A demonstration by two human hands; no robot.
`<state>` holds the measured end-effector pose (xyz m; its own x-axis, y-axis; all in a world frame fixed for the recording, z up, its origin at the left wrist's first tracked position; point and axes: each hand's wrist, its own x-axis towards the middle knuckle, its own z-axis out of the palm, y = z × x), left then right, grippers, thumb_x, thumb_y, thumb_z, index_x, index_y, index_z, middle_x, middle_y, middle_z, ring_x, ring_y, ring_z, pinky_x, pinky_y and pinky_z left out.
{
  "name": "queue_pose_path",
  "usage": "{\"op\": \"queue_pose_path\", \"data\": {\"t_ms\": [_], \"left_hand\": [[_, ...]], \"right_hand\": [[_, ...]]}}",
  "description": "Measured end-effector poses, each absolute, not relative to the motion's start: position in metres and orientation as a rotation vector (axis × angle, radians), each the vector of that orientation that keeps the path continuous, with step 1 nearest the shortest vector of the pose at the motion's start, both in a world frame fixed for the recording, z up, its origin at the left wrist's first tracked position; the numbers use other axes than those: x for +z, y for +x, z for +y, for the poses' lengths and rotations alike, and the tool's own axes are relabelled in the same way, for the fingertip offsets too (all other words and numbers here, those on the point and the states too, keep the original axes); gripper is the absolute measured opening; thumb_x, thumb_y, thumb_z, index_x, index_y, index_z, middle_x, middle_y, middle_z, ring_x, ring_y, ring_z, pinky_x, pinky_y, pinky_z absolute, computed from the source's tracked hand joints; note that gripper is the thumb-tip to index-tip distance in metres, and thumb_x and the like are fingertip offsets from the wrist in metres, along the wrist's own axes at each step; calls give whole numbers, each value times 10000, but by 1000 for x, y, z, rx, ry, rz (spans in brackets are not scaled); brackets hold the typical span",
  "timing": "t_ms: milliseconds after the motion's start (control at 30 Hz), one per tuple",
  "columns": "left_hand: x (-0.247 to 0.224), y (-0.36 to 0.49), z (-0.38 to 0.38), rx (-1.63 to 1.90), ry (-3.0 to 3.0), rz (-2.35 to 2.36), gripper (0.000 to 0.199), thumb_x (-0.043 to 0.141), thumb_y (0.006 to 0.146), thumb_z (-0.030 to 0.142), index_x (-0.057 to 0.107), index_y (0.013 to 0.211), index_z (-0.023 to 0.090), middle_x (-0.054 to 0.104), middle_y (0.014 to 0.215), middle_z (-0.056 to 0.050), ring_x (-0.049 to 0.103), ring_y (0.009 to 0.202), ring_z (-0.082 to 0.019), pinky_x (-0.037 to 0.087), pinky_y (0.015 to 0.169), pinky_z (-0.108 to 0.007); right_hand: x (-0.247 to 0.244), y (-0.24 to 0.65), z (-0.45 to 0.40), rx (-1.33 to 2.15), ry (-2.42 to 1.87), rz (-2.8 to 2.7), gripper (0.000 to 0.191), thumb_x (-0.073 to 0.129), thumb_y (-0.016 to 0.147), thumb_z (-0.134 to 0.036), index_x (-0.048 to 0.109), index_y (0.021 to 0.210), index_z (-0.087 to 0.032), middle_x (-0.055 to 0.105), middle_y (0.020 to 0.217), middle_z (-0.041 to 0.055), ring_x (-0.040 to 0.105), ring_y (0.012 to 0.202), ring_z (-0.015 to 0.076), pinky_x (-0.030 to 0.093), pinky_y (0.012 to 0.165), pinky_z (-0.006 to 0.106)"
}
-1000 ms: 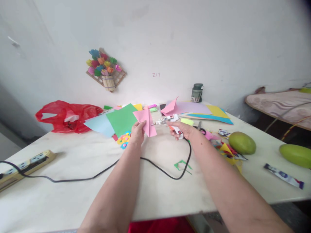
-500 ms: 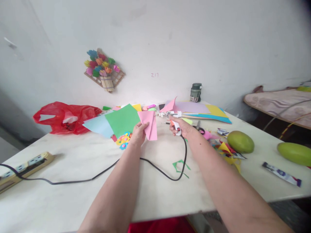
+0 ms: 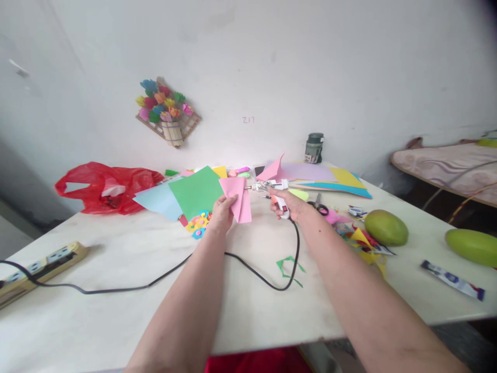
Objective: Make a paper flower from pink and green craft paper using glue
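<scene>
My left hand (image 3: 224, 211) pinches a folded piece of pink paper (image 3: 241, 204) and holds it upright above the table. In my right hand (image 3: 286, 203) is a white glue gun (image 3: 280, 185), gripped by its handle, with a black cord running down from it. The gun's nozzle points left and lies at the upper right edge of the pink paper; whether it touches cannot be made out. Behind my left hand lie a green sheet (image 3: 197, 191) and a light blue sheet (image 3: 159, 201). Small coloured paper flowers (image 3: 199, 224) lie just left of that hand.
A red plastic bag (image 3: 108, 189) and a power strip (image 3: 42, 269) are on the left. The black cord (image 3: 248, 264) crosses the table. To the right are scissors (image 3: 319, 207), paper scraps (image 3: 365, 243), green mangoes (image 3: 386, 228) and a tube (image 3: 452, 280). A dark green jar (image 3: 313, 148) stands behind.
The glue gun has shifted slightly left, its nozzle now overlapping the pink paper's upper right edge. My left hand has kept its hold on the paper. The whole view has moved slightly.
</scene>
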<state>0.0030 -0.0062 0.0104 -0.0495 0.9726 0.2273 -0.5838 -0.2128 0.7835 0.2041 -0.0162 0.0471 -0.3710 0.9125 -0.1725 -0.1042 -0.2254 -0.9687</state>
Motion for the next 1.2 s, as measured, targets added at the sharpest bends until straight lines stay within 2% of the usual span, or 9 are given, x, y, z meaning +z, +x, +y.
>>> {"op": "queue_pose_path", "data": {"t_ms": [133, 767, 1067, 1200], "left_hand": [[9, 2, -5, 1614, 884, 588, 249, 741, 544, 179, 652, 763, 100, 674, 722, -57, 620, 628, -136, 497, 656, -253], [11, -2, -4, 1692, 818, 607, 226, 733, 550, 157, 644, 751, 104, 674, 715, -52, 632, 627, -143, 514, 671, -262], [10, -6, -1, 1724, 816, 607, 197, 726, 566, 154, 641, 739, 114, 673, 728, -44, 630, 646, -133, 514, 677, -239], [12, -5, -4, 1676, 841, 622, 201, 724, 573, 151, 641, 750, 106, 674, 720, -53, 629, 629, -137, 513, 653, -236]], "right_hand": [[47, 204, -18, 1730, -1035, -1283, 334, 557, 744, -487, 475, 688, -168, 483, 454, -31, 356, 297, 54, 366, 316, 207], [42, 207, -17, 1811, -1047, -1434, 375, 587, 706, -535, 495, 764, -176, 505, 485, -35, 370, 309, 54, 411, 318, 213], [39, 213, -14, 1852, -1016, -1511, 382, 588, 706, -524, 483, 656, -160, 494, 463, -28, 381, 316, 62, 416, 314, 220], [41, 215, -15, 1830, -932, -1426, 386, 586, 704, -531, 486, 665, -159, 501, 475, -33, 348, 291, 47, 407, 314, 219]]}}
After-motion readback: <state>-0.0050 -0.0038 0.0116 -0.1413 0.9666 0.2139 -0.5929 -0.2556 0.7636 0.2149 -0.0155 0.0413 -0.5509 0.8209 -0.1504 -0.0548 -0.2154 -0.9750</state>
